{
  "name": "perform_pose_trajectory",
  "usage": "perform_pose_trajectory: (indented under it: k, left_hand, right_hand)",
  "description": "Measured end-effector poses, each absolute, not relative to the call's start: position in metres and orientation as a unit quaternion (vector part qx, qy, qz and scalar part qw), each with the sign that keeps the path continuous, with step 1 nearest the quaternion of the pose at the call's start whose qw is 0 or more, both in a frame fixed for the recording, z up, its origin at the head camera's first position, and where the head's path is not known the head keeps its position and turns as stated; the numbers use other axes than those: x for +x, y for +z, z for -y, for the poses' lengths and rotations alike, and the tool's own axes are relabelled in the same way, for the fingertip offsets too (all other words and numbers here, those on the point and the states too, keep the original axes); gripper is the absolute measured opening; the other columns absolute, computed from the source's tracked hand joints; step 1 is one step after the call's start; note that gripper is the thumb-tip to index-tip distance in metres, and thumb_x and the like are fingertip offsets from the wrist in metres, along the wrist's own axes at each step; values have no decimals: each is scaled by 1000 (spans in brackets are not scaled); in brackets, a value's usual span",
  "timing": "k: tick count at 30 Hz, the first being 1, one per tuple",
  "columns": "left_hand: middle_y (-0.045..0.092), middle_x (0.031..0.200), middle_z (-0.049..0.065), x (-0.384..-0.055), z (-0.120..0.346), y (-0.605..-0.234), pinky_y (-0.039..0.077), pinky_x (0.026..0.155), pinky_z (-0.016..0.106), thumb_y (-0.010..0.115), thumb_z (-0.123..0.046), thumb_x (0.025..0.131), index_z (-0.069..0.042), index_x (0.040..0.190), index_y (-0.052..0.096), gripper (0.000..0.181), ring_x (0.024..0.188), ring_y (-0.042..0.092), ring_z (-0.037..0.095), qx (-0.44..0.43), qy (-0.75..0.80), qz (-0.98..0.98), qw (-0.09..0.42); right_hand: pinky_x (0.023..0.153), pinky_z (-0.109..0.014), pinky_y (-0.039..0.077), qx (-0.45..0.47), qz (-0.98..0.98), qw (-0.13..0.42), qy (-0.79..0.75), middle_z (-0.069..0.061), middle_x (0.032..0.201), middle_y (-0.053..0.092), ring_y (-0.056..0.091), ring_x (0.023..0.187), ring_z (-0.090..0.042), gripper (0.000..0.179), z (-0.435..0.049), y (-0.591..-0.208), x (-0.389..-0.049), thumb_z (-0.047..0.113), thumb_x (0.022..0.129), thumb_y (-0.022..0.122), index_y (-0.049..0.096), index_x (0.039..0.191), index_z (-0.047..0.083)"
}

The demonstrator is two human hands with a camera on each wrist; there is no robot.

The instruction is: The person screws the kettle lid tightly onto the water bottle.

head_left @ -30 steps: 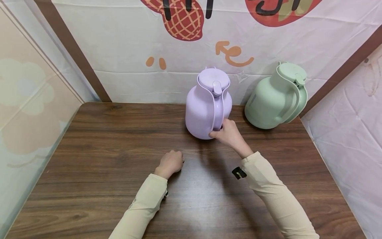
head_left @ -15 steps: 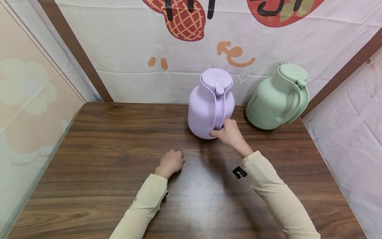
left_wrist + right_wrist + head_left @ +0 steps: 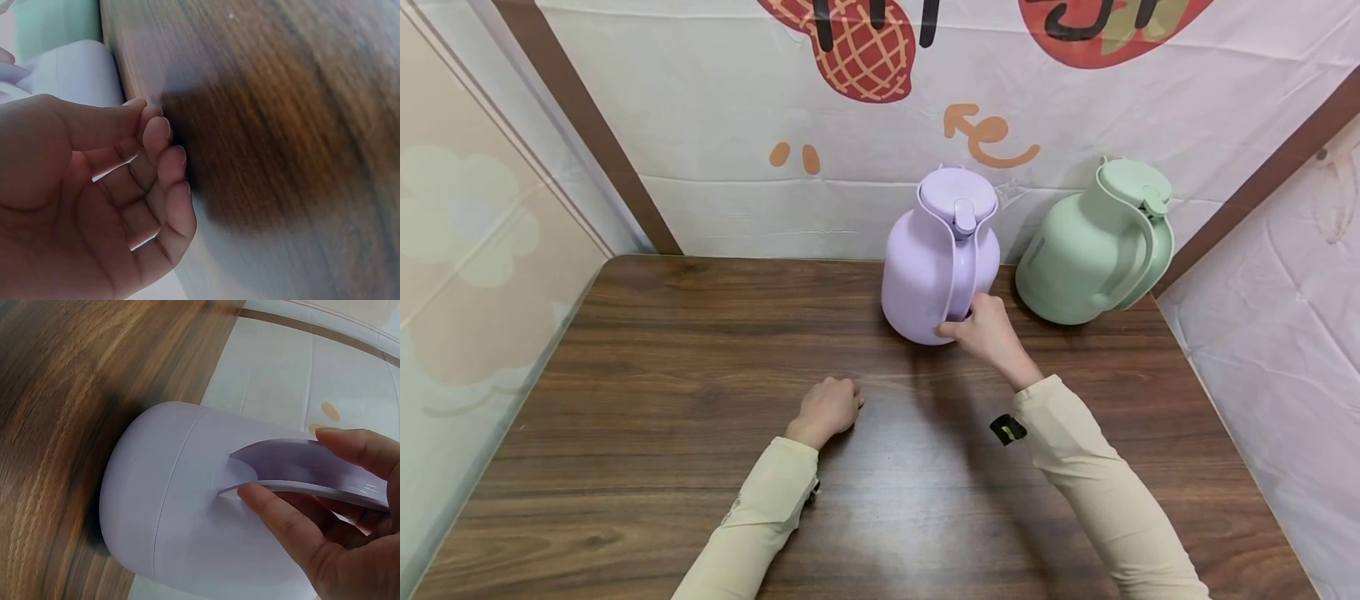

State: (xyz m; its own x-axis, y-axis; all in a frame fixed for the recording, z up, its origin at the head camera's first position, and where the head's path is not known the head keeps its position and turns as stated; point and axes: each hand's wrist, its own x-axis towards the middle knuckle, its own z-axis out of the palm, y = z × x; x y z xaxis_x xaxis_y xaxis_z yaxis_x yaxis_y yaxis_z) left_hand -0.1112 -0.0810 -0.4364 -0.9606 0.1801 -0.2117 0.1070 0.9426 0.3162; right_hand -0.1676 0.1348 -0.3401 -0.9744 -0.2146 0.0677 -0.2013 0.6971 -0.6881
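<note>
A lilac thermos jug [image 3: 917, 279] stands upright toward the back of the wooden table, its handle facing the near right. My right hand [image 3: 988, 333] grips the lower part of that handle. Close up in the right wrist view, thumb and fingers [image 3: 290, 528] hold the handle's edges, and the jug's base is near the tabletop. My left hand [image 3: 827, 408] rests on the table to the near left of the jug, its fingers loosely curled with nothing in them, as the left wrist view also shows. A pale green thermos jug [image 3: 1075, 262] stands right of the lilac one.
The brown wood-grain table [image 3: 662, 400] ends at a printed fabric backdrop [image 3: 722, 200] behind the jugs. More fabric [image 3: 1285, 333] hangs along the right side. A narrow gap separates the two jugs, and both are close to the backdrop.
My right hand has shifted the lilac jug a little to the right, closer to the green jug. My left hand and the green jug stay where they were.
</note>
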Motion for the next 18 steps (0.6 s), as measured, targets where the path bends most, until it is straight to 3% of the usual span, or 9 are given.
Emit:
perform_pose_trajectory:
  k: [18]
  left_hand:
    - [57,66,9,-111,84,-436,42,55,39,56,-18,90,-11,63,55,27,60,55,25,77,166,-976,118]
  right_hand:
    - [74,-40,45,-90,-926,-13,-365,-20,89,63,56,83,-29,30,-160,-342,-180,15,70,73,61,89,-3]
